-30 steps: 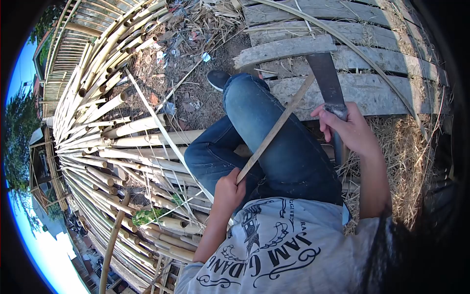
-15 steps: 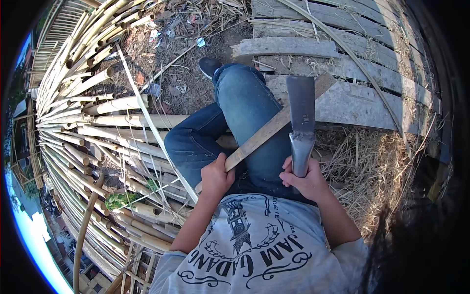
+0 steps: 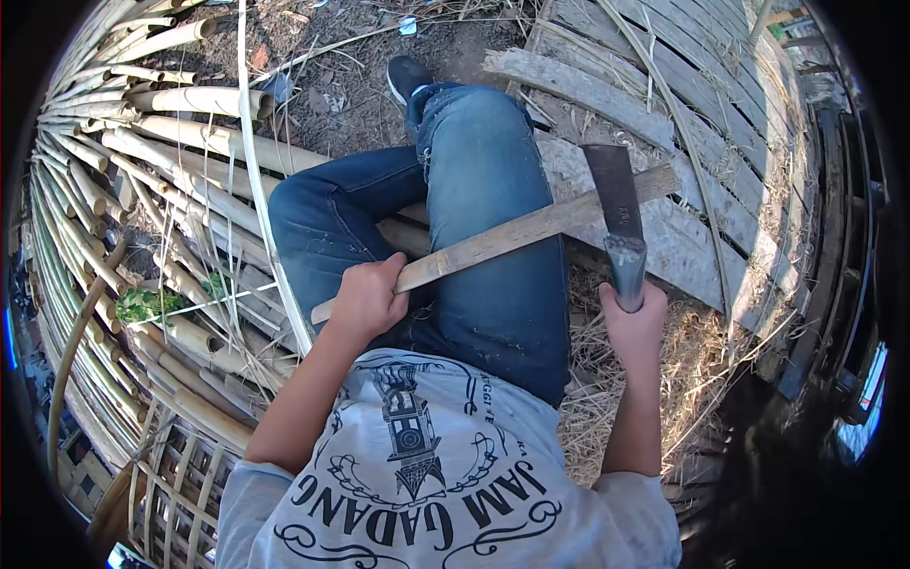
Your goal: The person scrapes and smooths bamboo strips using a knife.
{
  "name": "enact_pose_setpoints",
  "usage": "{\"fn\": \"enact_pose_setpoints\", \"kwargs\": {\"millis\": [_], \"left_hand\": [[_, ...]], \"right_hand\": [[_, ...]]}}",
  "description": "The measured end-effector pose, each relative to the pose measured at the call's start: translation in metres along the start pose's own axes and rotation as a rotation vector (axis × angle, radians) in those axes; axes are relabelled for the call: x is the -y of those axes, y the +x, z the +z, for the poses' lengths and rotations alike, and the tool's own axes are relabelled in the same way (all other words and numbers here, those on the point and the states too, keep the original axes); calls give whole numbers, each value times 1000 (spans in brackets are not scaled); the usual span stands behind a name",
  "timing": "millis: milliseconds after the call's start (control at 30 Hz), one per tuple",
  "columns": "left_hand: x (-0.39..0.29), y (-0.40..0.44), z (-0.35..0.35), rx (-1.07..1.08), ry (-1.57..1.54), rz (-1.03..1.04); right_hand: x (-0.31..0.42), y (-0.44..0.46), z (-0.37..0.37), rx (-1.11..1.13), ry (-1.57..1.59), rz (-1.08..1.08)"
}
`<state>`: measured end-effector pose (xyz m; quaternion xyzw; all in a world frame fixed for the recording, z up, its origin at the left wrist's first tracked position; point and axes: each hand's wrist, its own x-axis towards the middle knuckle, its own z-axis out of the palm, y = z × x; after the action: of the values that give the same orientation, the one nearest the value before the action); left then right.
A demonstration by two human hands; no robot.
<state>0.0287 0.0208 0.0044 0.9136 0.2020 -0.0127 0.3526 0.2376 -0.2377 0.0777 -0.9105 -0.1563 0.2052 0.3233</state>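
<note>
Bamboo slat [image 3: 512,239] has swung from one o'clock toward two since the earlier frame, its far end over the plank platform [image 3: 678,254]; left hand [image 3: 368,302] clamps it near nine o'clock; right hand [image 3: 635,321] wraps the handle of the machete [image 3: 621,211], blade toward twelve, overlapping the slat, contact unclear; dirt ground [image 3: 464,45] opens at twelve, straw [image 3: 697,379] at four.
</note>
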Motion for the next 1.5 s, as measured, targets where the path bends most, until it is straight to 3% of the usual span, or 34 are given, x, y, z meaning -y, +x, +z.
{"fn": "enact_pose_setpoints", "kwargs": {"millis": [233,300,433,567,600,700,767,900,1033,1167,1233,1267,1300,1367,1433,1500], "left_hand": [[0,0,-1,-7,-42,9],[-2,0,-2,0,-55,-20],[0,0,1,-5,-64,-26],[0,-2,0,5,-81,-33],[1,-2,0,8,-74,-30],[2,3,-2,16,-51,-9],[2,-2,0,30,-37,-17],[1,1,-3,11,-27,-20],[1,1,-1,7,-11,-4],[4,1,0,2,-6,-14],[4,0,1,4,-23,-19],[3,-3,2,5,-27,-31],[2,-2,1,-8,-13,-27],[2,-1,-1,-16,5,-12],[3,0,-1,1,-23,-10],[2,2,-2,5,-43,-8]], "right_hand": [[-8,10,-14,-49,-68,-3],[-11,11,-7,-123,62,94],[-6,4,-5,71,-72,-66],[-11,5,11,-99,47,39],[-6,2,11,42,-54,-36],[-12,3,8,40,-148,-73],[-9,5,14,7,-7,6],[-14,3,22,58,-65,-119],[-13,7,21,-3,14,87],[-11,2,30,126,-256,-157],[-5,7,29,36,-2,-54],[-3,5,35,-63,109,118],[-6,5,36,-56,110,118],[-16,6,37,40,-142,-153],[-11,5,34,47,-276,-228],[-4,9,33,-79,31,-83]]}}
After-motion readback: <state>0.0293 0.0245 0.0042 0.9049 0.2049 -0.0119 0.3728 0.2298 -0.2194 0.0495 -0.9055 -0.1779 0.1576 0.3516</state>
